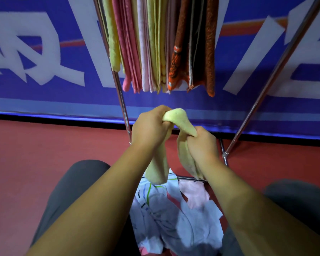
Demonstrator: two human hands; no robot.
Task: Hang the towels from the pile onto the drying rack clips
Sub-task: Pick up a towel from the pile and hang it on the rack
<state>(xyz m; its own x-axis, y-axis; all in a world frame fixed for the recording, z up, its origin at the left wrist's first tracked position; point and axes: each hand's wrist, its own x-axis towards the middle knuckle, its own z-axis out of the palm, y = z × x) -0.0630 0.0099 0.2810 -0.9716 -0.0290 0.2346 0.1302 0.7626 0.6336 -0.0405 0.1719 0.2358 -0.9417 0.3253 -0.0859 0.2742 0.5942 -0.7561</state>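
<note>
A pale yellow towel (pixel 181 121) is bunched between both hands in the middle of the head view. My left hand (pixel 150 126) grips its upper left part, and one end hangs down below that wrist. My right hand (pixel 201 143) grips it lower right, with the other end dangling. Below my arms lies the pile of towels (pixel 175 217), white and pink. Above, several towels (pixel 161 43) in yellow, pink and orange hang side by side from the drying rack (pixel 118 85). The clips are out of view.
Two slanted metal legs of the rack (pixel 262 95) frame the space ahead. A blue banner with white lettering (pixel 44 52) stands behind, above a red floor (pixel 35 145). My knees in grey trousers (pixel 78 180) flank the pile.
</note>
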